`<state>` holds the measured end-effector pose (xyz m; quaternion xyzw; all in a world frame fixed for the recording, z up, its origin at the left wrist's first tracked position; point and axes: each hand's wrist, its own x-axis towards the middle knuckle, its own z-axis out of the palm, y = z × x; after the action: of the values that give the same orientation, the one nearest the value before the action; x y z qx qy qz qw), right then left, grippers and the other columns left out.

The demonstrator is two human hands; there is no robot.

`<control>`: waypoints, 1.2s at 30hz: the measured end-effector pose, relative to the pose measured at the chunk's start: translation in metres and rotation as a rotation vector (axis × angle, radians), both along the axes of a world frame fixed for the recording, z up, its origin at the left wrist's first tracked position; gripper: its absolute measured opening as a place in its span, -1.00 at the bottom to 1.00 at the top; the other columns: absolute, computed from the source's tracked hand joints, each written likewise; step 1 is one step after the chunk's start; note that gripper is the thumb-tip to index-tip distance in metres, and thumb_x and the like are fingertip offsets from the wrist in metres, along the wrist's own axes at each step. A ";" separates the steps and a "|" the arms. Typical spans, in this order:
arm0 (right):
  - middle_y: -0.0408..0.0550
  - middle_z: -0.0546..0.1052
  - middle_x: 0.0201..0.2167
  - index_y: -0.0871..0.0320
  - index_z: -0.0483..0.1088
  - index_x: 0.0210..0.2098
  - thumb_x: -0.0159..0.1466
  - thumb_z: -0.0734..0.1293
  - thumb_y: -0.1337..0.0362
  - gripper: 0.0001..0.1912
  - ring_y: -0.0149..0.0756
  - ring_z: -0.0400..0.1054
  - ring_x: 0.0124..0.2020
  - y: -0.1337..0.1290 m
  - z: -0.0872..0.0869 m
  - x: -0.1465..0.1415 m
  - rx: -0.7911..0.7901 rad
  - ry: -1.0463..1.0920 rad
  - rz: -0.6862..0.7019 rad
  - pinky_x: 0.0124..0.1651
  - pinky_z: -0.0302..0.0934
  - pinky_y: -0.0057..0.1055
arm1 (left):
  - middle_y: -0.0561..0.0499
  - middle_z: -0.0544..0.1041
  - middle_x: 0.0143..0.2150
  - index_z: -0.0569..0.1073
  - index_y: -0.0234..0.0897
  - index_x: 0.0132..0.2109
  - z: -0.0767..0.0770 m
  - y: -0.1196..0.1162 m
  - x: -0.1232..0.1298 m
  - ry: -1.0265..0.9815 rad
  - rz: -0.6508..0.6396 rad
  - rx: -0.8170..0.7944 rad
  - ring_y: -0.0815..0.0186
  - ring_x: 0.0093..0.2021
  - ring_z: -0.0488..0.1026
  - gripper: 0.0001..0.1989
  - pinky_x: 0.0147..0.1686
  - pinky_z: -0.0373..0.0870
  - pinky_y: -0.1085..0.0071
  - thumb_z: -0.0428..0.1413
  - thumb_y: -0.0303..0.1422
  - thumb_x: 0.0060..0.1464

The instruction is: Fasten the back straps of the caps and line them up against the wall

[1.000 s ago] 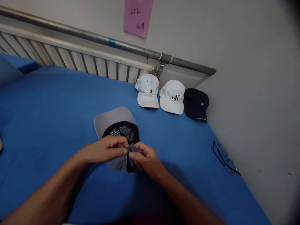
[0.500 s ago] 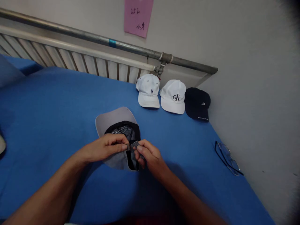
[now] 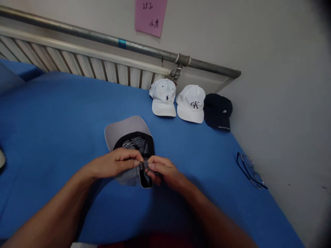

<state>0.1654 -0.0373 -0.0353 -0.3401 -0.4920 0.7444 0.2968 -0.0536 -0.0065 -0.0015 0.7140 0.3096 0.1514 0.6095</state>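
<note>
A grey baseball cap (image 3: 126,129) lies upside down on the blue sheet, its brim pointing away from me and its dark inside facing up. My left hand (image 3: 121,162) pinches the back of the cap beside the strap's small buckle (image 3: 141,166). Between the thumb and fingers of my right hand (image 3: 162,169) is the other part of the cap's strap. The fingertips of both hands are close together over the back opening. My fingers partly hide the strap, so I cannot tell how far it passes through the buckle.
Two white caps (image 3: 163,98) and a black cap (image 3: 218,112) stand in a row at the back right. Eyeglasses (image 3: 250,170) lie near the sheet's right edge. Behind runs a white radiator (image 3: 85,67) under a metal pipe (image 3: 147,50), with a pink note (image 3: 150,17) on the wall.
My right hand has moved slightly left, bringing its fingertips closer to my left hand at the strap. The cap stays in place; the view has tilted a little.
</note>
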 end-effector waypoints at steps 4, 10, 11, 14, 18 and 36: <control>-0.26 0.31 -0.62 0.20 0.36 -0.40 0.24 0.28 0.18 -0.80 -0.55 0.13 -0.67 0.000 0.001 0.000 -0.021 0.030 0.041 -0.61 -0.01 -0.56 | 0.07 0.44 -0.32 0.45 -0.31 -0.17 0.000 -0.001 0.001 -0.032 0.013 -0.043 0.41 -0.33 0.33 -0.79 -0.32 0.25 0.50 0.02 -0.26 0.24; -0.25 0.33 -0.61 0.20 0.37 -0.39 0.25 0.27 0.19 -0.81 -0.54 0.15 -0.66 0.002 0.004 0.002 -0.019 -0.002 0.109 -0.60 0.02 -0.56 | 0.10 0.41 -0.39 0.42 -0.32 -0.20 -0.002 -0.001 0.003 -0.078 0.012 -0.148 0.45 -0.41 0.29 -0.82 -0.40 0.22 0.53 0.07 -0.27 0.21; -0.25 0.33 -0.62 0.21 0.38 -0.39 0.24 0.27 0.20 -0.81 -0.54 0.16 -0.66 0.003 0.004 0.002 -0.020 -0.015 0.130 -0.60 0.02 -0.56 | 0.09 0.42 -0.38 0.42 -0.33 -0.20 -0.002 -0.001 0.002 -0.078 0.006 -0.153 0.45 -0.40 0.31 -0.81 -0.39 0.22 0.53 0.07 -0.27 0.20; -0.25 0.34 -0.63 0.21 0.38 -0.40 0.23 0.27 0.21 -0.82 -0.54 0.16 -0.67 0.004 0.003 0.003 -0.019 -0.038 0.177 -0.60 0.02 -0.55 | 0.07 0.45 -0.37 0.43 -0.33 -0.20 -0.003 -0.002 0.002 -0.077 -0.015 -0.161 0.44 -0.39 0.33 -0.80 -0.39 0.23 0.53 0.09 -0.25 0.20; -0.26 0.33 -0.64 0.21 0.38 -0.40 0.23 0.28 0.21 -0.82 -0.55 0.14 -0.68 0.004 0.002 0.003 -0.016 -0.034 0.182 -0.58 0.03 -0.55 | 0.07 0.47 -0.36 0.43 -0.33 -0.20 -0.004 -0.002 0.002 -0.080 -0.011 -0.179 0.44 -0.38 0.36 -0.81 -0.38 0.25 0.53 0.10 -0.26 0.19; -0.26 0.32 -0.63 0.20 0.35 -0.43 0.21 0.28 0.21 -0.82 -0.55 0.12 -0.65 -0.005 0.012 -0.006 0.005 -0.063 0.117 -0.56 0.01 -0.53 | 0.09 0.46 -0.40 0.41 -0.32 -0.23 0.000 -0.004 0.002 -0.128 0.006 -0.220 0.48 -0.43 0.34 -0.88 -0.44 0.23 0.55 0.12 -0.33 0.17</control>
<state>0.1598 -0.0426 -0.0236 -0.3331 -0.5221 0.7482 0.2380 -0.0512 -0.0100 -0.0013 0.6307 0.2868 0.1635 0.7023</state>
